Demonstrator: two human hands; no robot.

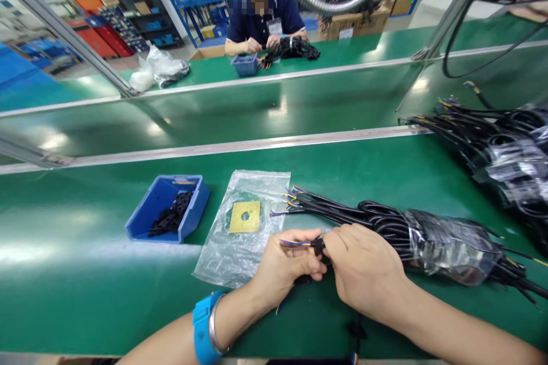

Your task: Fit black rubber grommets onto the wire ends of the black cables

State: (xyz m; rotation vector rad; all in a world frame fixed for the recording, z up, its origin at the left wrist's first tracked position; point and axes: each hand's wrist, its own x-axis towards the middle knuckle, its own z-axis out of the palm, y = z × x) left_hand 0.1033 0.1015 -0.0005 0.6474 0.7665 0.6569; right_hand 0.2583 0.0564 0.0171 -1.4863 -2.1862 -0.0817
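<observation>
My left hand [291, 259] pinches a small black connector [318, 245], from which thin blue and yellow wires [295, 243] stick out to the left. Against its right side, my right hand [363, 262] is closed round the black cable, mostly hidden by the fingers. Just behind my hands lies a bundle of black cables [385, 222] with bare coloured wire ends, wrapped in clear plastic [454, 245]. A yellow square plate [245, 217] with a hole rests on a clear plastic bag [226, 251] beyond my left hand.
A blue bin [194, 211] of small black parts stands on the green table [85, 296] at left. More cables [483, 131] lie at right. Across a metal-edged divider, a person [261, 11] handles cables near a small blue bin [245, 66]. A metal hose [338, 7] hangs overhead.
</observation>
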